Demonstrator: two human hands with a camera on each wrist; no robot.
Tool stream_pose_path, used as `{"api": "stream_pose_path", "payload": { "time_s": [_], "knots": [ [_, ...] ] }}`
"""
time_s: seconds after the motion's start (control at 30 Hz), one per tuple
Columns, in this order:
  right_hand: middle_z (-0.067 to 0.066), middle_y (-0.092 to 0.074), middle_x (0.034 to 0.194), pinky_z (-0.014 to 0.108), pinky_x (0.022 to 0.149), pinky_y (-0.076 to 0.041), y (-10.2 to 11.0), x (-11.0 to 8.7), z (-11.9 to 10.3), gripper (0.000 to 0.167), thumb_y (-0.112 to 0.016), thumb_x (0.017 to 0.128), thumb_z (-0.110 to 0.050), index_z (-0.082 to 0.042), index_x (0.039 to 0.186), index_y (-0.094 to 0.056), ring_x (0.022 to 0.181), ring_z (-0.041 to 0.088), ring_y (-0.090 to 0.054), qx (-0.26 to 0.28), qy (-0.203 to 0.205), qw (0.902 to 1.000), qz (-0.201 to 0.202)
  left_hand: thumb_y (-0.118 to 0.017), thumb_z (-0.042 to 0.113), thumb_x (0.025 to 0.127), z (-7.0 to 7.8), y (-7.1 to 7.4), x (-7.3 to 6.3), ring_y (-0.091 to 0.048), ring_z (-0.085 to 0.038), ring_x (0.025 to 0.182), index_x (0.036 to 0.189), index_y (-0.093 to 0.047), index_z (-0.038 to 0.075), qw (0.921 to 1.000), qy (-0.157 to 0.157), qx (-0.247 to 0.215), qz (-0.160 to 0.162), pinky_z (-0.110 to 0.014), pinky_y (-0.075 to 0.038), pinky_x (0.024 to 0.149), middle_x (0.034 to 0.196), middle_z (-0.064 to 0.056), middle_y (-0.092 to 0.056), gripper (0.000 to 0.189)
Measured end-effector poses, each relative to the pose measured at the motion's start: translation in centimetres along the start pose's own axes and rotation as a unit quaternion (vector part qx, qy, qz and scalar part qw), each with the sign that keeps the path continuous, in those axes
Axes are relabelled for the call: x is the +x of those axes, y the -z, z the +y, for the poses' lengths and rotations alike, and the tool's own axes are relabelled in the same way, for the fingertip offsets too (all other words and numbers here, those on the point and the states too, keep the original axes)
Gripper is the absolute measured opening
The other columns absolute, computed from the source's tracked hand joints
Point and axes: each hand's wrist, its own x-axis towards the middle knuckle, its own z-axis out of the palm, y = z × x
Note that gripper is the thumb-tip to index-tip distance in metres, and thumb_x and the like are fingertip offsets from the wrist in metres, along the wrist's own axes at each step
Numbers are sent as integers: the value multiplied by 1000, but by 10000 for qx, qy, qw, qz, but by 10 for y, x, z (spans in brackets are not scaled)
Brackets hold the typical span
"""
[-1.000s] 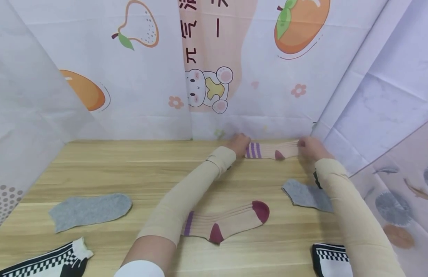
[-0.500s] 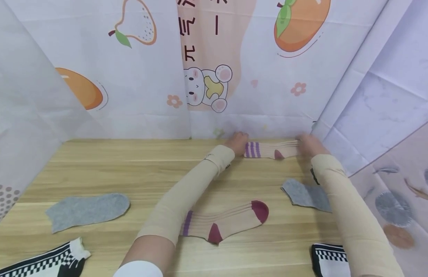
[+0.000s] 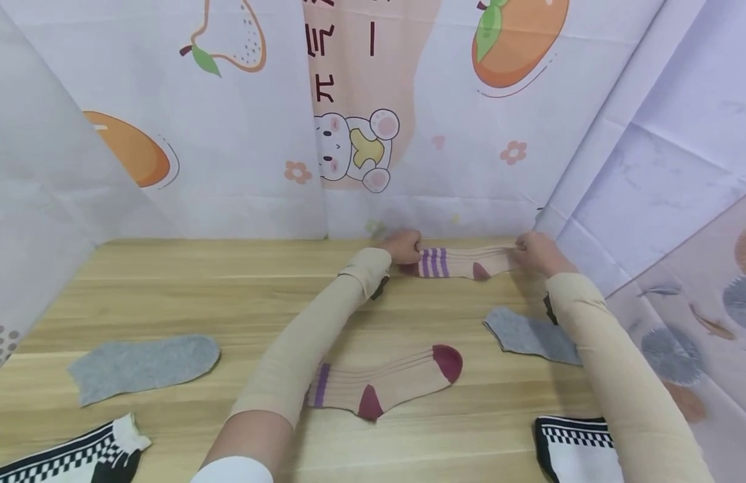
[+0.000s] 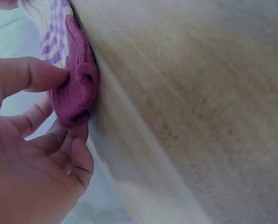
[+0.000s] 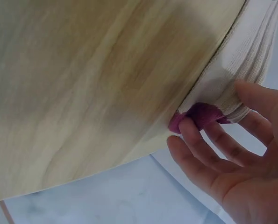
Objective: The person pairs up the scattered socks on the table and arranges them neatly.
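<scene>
At the table's back edge lies a beige sock [image 3: 460, 263] with purple stripes and a dark red heel, stretched between both hands. My left hand [image 3: 402, 247] pinches its dark red cuff [image 4: 75, 86] between thumb and fingers, as the left wrist view shows. At the other end, my right hand [image 3: 541, 253] holds the toe part, thumb on the beige ribbing and fingers at the dark red toe [image 5: 202, 115]. A similar beige sock [image 3: 403, 382], with dark red heel and toe, lies flat nearer the front, its cuff end hidden behind the left forearm.
One grey sock [image 3: 146, 365] lies at left, another [image 3: 533, 335] at right, partly under the right sleeve. Black-and-white checked socks lie at front left [image 3: 77, 456] and front right [image 3: 578, 446]. Printed curtains [image 3: 240, 161] border the wooden table [image 3: 228, 288] at back and sides.
My left hand has shifted slightly left with the cuff, and its dark red end now shows below the fingers. The right hand keeps hold of the toe end. The head view has shifted a little.
</scene>
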Motion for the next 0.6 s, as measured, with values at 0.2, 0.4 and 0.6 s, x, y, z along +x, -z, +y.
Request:
{"api": "stream_pose_path", "payload": {
  "time_s": [0.2,0.4,0.6],
  "knots": [
    [10,-50,59,40,58,-41,1,-5,-2,26,-62,91,-3,6,68,-54,57,22,-44,-73,458,9977,501,-65,9,90,-5,6,-10,-61,-21,97,110,-69,1,9992,128,-377,-68,-29,-51,85,110,-10,-69,23],
    [9,-53,61,37,57,-42,7,-10,0,22,-62,93,-4,5,72,-59,59,21,-46,-38,427,9968,679,-71,14,91,-9,12,-21,-61,-22,95,112,-69,1,9948,-23,-1006,173,-29,-49,83,107,-11,-68,25],
    [9,-62,61,37,55,-41,16,-16,0,25,-57,98,-11,3,78,-60,55,20,-56,176,-4,9985,526,-69,17,95,-10,17,-31,-60,-19,89,112,-70,-1,9913,-176,-1243,386,-27,-48,78,101,-12,-69,25]
  ]
}}
